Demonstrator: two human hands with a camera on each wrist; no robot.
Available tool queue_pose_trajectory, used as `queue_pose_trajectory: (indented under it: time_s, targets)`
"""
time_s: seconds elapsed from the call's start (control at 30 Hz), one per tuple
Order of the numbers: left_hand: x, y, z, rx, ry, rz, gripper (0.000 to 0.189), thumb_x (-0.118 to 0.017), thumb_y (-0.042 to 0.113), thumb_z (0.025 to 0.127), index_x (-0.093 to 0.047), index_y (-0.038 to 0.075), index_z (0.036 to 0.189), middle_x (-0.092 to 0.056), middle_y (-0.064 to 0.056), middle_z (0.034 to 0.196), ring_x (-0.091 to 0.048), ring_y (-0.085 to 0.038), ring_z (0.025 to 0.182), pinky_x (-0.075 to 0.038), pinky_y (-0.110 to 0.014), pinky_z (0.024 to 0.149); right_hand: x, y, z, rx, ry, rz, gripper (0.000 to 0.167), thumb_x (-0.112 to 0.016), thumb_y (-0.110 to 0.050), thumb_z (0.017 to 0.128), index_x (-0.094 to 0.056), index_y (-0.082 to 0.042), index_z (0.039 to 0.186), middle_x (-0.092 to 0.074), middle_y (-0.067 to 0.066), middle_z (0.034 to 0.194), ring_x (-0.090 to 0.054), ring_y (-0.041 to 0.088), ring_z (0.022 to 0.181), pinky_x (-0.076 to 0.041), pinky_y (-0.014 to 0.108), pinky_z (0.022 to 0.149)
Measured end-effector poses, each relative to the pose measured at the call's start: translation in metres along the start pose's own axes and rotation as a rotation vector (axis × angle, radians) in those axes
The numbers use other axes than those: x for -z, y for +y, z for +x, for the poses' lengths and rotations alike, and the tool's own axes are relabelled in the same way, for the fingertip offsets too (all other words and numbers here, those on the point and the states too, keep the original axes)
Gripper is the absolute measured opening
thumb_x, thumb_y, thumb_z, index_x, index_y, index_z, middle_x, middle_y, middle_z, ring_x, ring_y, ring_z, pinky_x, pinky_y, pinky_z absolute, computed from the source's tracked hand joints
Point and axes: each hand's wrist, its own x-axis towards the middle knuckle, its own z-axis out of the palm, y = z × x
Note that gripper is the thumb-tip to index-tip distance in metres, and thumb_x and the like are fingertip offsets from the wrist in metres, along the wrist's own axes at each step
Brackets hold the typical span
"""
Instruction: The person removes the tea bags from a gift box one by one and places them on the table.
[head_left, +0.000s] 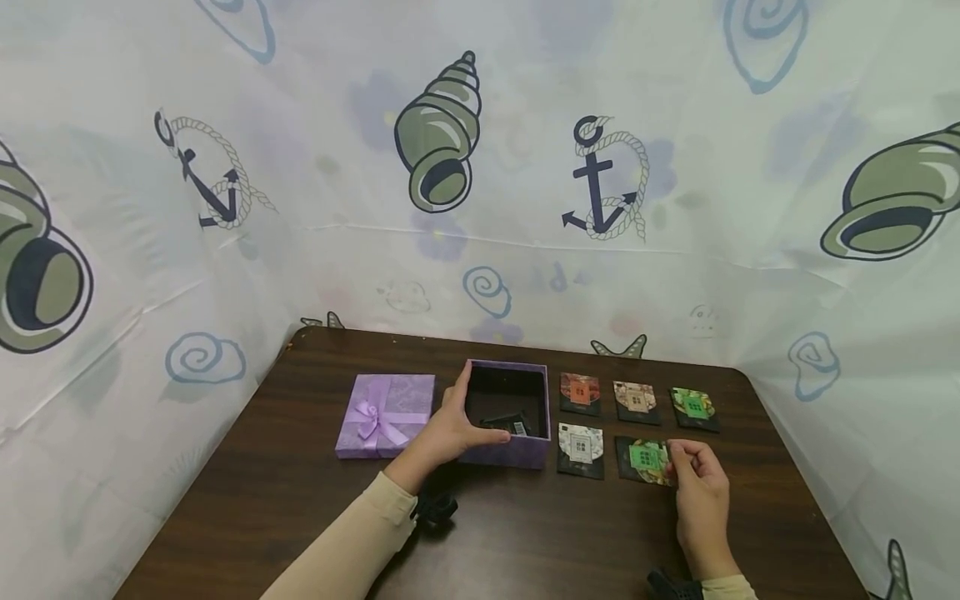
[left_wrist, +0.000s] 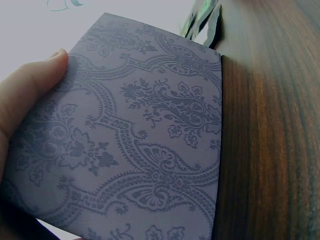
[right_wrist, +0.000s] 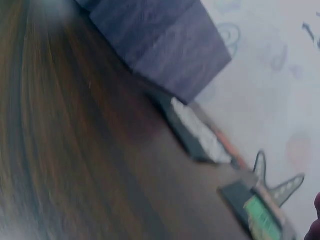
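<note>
A lidless purple gift box (head_left: 501, 454) with a dark inside stands on the table. My left hand (head_left: 450, 429) grips it from the left, fingers along the far left side and thumb over the near rim. The left wrist view shows the box's floral-patterned wall (left_wrist: 140, 130) up close. Inside lies a small black packet (head_left: 504, 422). My right hand (head_left: 701, 500) pinches the right edge of a black packet with a green label (head_left: 643, 458), in the near row right of the box. In the right wrist view this packet (right_wrist: 262, 217) is blurred.
The purple lid with a ribbon bow (head_left: 382, 417) lies left of the box. Beside the held packet is a white-patterned packet (head_left: 581, 450). Behind are an orange packet (head_left: 580, 393), a beige one (head_left: 636, 402) and another green one (head_left: 694, 408). Patterned cloth (head_left: 517, 275) hangs behind the table.
</note>
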Motion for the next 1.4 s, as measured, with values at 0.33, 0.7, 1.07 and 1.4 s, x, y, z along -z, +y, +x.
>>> queue_pose_trajectory:
  time_s: [0.33,0.7,1.07,1.4]
  targets:
    - [-0.001,0.0,0.002,-0.004,-0.009,0.021,0.148,-0.1,0.059,0.071,0.005,0.046,0.174,-0.014,-0.024,0.18,-0.046,-0.054,0.152,-0.041,-0.073,0.119,-0.016,-0.035,-0.016,0.049,-0.148,-0.032,0.027,-0.065,-0.017,0.111,-0.068,0.009,0.118,-0.059,0.001,0.074,-0.057,0.016,0.068,-0.05,0.03,0.063]
    - [-0.001,-0.001,0.002,-0.005,-0.009,0.016,0.146,-0.099,0.059,0.073,0.005,0.049,0.173,-0.012,-0.025,0.181,-0.044,-0.054,0.154,-0.04,-0.073,0.12,-0.064,-0.065,-0.021,0.186,-0.346,-0.137,0.029,-0.062,-0.023,0.113,-0.069,0.004,0.12,-0.062,0.004,0.083,-0.06,0.019,0.075,-0.054,0.026,0.068]
    - [-0.001,0.0,0.0,-0.012,-0.005,0.016,0.147,-0.099,0.06,0.072,0.007,0.047,0.173,-0.016,-0.026,0.179,-0.047,-0.055,0.15,-0.042,-0.074,0.117,-0.123,-0.086,-0.015,0.138,-0.578,-0.135,0.023,-0.065,-0.025,0.112,-0.068,-0.003,0.117,-0.064,0.01,0.091,-0.064,0.022,0.077,-0.062,0.033,0.071]
    - [0.0,0.0,0.001,-0.007,0.011,0.03,0.147,-0.099,0.061,0.072,0.005,0.042,0.175,-0.022,-0.028,0.176,-0.05,-0.054,0.148,-0.041,-0.072,0.12,-0.169,-0.095,-0.002,-0.008,-0.782,-0.187,0.029,-0.063,-0.028,0.113,-0.069,-0.001,0.122,-0.065,0.01,0.094,-0.068,0.025,0.081,-0.064,0.037,0.075]
